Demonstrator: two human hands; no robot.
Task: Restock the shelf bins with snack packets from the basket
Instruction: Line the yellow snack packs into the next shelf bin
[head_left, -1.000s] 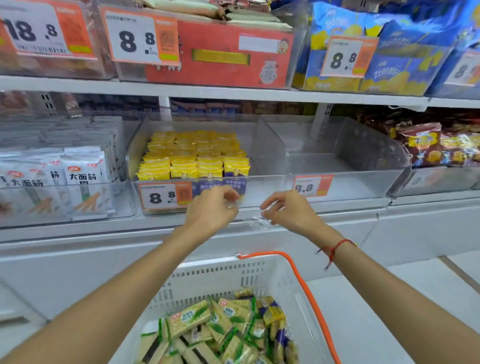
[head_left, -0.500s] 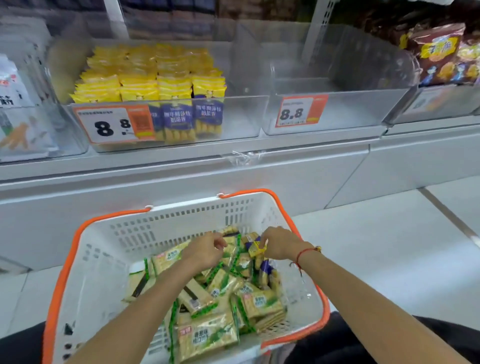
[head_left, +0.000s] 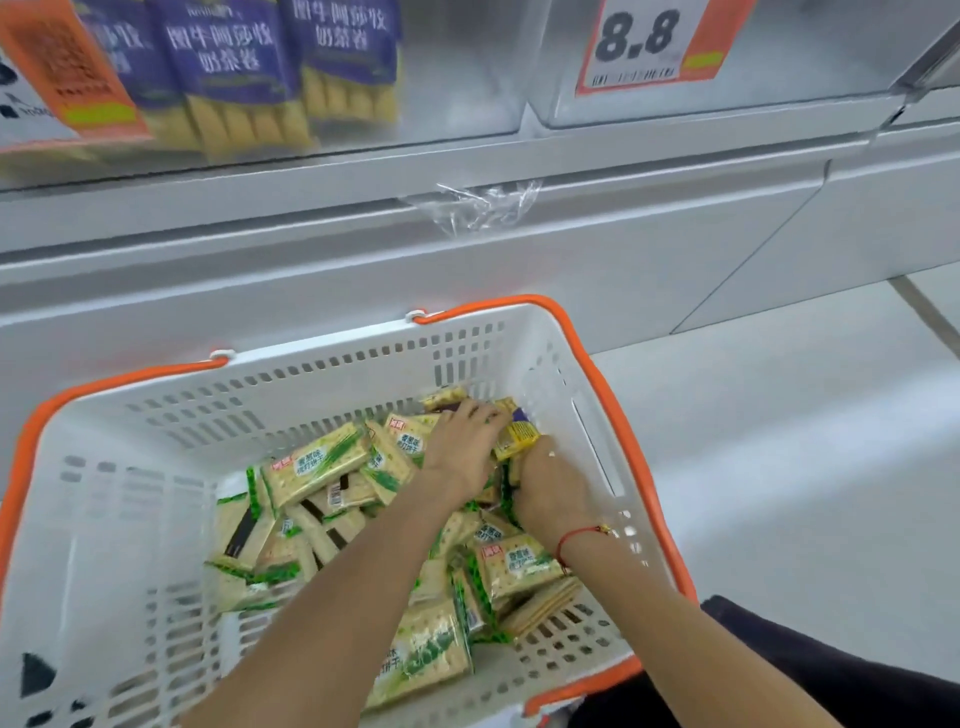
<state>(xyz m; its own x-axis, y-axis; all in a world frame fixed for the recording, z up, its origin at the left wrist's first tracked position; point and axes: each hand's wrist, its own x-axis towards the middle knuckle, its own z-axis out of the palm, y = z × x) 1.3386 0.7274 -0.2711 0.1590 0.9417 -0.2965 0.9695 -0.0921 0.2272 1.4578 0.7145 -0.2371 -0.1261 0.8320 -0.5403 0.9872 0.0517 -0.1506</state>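
Observation:
A white basket with an orange rim stands below the shelf and holds several green-and-cream cracker packets. Both hands are inside it, at its far right corner. My left hand reaches forward with fairly straight fingers resting on the packets. My right hand, with a red string at the wrist, pinches a small yellow-and-purple packet; its fingertips are hidden among the packets. Above, the left shelf bin holds purple-and-yellow packets. The right shelf bin carries an 8.8 price tag.
A scrap of clear plastic wrap hangs on the white shelf edge. The white cabinet front rises right behind the basket. Pale floor lies to the right. Dark clothing shows at the bottom right.
Both hands came down from the shelf edge into the basket and have pushed toward its far right corner. The view has dropped and moved closer to the basket.

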